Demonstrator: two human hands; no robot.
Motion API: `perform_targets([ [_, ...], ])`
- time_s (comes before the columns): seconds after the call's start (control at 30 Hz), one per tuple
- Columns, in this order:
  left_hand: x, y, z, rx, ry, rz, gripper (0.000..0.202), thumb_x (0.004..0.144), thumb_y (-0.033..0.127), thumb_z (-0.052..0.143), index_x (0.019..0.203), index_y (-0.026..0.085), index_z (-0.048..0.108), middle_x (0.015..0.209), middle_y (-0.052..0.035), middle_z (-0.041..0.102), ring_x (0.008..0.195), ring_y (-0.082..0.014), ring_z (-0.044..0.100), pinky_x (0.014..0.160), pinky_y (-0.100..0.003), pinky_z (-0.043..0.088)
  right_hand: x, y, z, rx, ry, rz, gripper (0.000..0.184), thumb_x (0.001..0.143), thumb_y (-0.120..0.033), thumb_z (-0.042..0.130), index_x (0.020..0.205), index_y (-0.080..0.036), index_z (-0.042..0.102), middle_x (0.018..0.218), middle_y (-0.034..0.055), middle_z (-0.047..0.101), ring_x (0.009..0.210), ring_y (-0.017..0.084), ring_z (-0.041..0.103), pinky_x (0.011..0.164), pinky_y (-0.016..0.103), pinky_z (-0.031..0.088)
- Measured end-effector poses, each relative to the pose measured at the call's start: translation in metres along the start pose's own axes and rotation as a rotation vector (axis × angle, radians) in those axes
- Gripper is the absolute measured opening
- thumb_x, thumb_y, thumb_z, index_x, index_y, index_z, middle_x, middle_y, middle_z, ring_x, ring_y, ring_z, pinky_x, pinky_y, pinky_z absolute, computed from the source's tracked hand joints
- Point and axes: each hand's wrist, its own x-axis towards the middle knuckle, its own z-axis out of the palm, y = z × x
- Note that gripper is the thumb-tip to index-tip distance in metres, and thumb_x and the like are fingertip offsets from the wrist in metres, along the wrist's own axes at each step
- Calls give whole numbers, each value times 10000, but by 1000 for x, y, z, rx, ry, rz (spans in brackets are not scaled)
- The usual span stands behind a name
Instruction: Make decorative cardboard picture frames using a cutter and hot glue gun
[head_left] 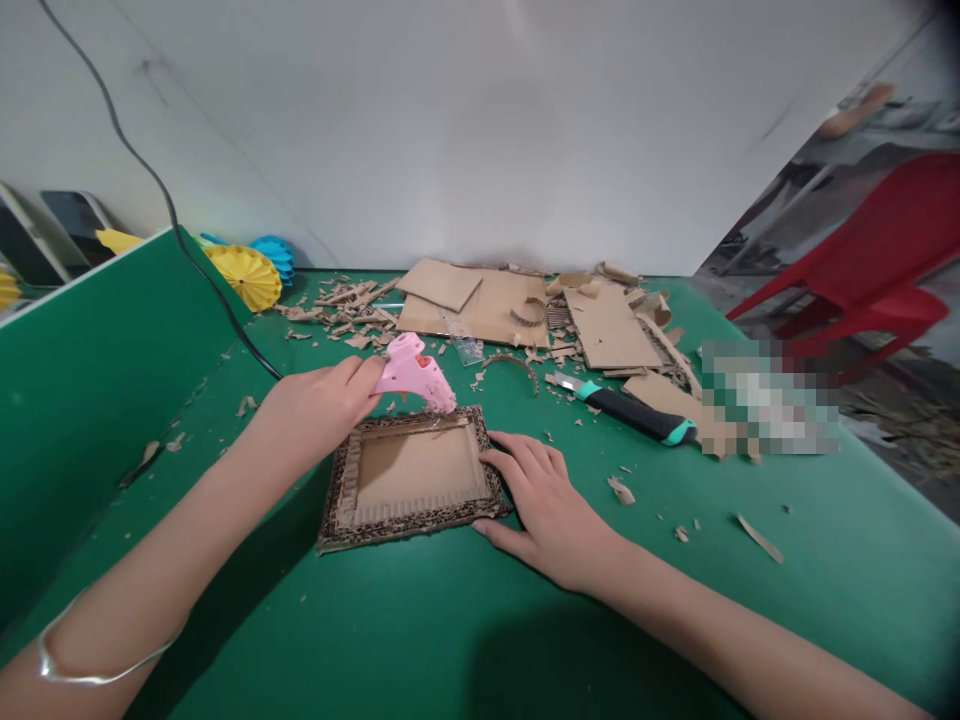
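My left hand point(326, 410) is closed around the handle of a pink glue gun point(414, 375), whose nozzle end points down at the far edge of a cardboard frame point(409, 520). This frame is rectangular, lies on the green table and has raised walls of stacked corrugated strips around a recessed flat panel. Against its right side rests my right hand point(547, 510), fingers spread, with the fingertips touching the rim and the thumb at the near right corner. Whether the nozzle touches the cardboard, I cannot tell.
Behind the frame lie a utility knife point(637, 412) with its blade out, a clear ruler point(461, 338), cardboard sheets point(611, 328) and many scraps. A black cord point(161, 185) hangs at left, near a green divider point(127, 350) and yellow paper fans point(246, 277). A red chair point(870, 240) stands right.
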Motion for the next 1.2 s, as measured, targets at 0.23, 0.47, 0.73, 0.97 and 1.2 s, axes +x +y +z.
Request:
perform_targets([
  [0.23, -2, 0, -2, -1, -20, -30, 250, 902, 242, 368, 1012, 131, 563, 796, -81, 610, 657, -200, 589, 469, -263, 272, 0, 0, 0, 4, -7, 3, 507, 813, -435, 495, 1219, -138, 428, 1334, 166, 388, 1225, 302, 315, 962, 494, 297],
  [0.47, -5, 0, -2, 53, -1, -46, 351, 905, 365, 352, 1053, 117, 551, 779, -90, 607, 647, -207, 594, 464, -265, 279, 1, 0, 0, 0, -13, 3, 504, 813, -429, 494, 1218, -135, 432, 1331, 167, 391, 1223, 304, 321, 964, 494, 297],
  [0.73, -5, 2, -3, 77, 6, -67, 333, 916, 322, 310, 1082, 156, 547, 772, -77, 597, 618, -202, 579, 443, -264, 230, 0, 0, 0, -1, -4, -2, 499, 811, -426, 499, 1210, -133, 437, 1325, 168, 397, 1214, 304, 329, 961, 492, 299],
  [0.97, -6, -4, -4, 66, -34, -23, 306, 906, 249, 341, 1145, 172, 517, 774, -57, 582, 602, -177, 554, 446, -261, 249, 1, 0, 1, 1, 2, -4, 506, 811, -430, 499, 1218, -138, 429, 1329, 171, 394, 1216, 308, 328, 953, 498, 302],
  [1.2, -10, -11, -14, 171, 28, 22, 292, 918, 231, 292, 1069, 204, 541, 713, -36, 554, 571, -162, 520, 458, -282, 245, 0, 1, 0, -3, 15, -12, 502, 815, -437, 491, 1216, -142, 428, 1326, 170, 398, 1217, 304, 333, 955, 496, 307],
])
